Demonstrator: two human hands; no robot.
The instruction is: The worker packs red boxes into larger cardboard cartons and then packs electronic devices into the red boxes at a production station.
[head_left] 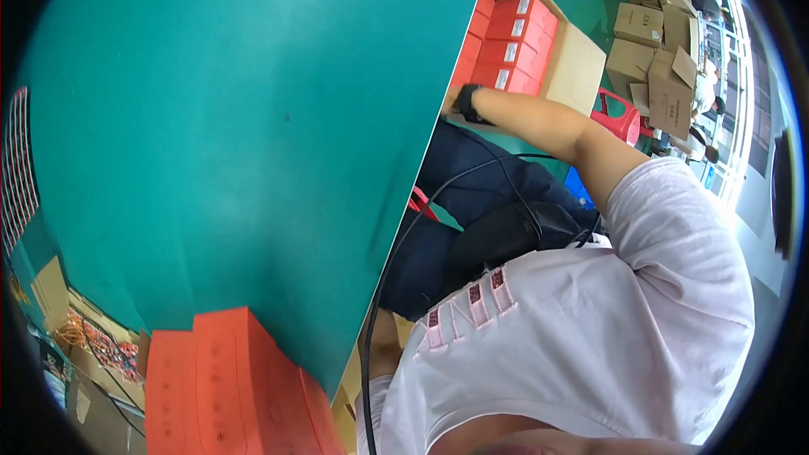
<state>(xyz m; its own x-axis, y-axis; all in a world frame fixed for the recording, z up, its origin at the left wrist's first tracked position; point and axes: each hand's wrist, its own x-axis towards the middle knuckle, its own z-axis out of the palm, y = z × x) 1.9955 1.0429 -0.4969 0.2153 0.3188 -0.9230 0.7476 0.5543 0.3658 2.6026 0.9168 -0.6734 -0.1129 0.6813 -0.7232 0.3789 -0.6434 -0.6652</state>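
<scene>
My right arm reaches down beside the edge of the green tabletop [253,118], a black band round its wrist. Only a sliver of my right hand [450,102] shows, at the near corner of an open cardboard carton [581,67]. The table edge hides its fingers, so its grip cannot be made out. Inside the carton, red boxes [510,50] with small white labels stand in rows. On the other side, my left forearm [383,339] passes below the table edge, and the left hand is out of sight.
Several tall red boxes [223,379] stand at the lower left. Beyond them an open carton [101,350] holds small multicoloured items. A black cable [371,329] hangs across my front. At right are a red stool [618,118] and stacked cardboard boxes [640,59], with people farther back.
</scene>
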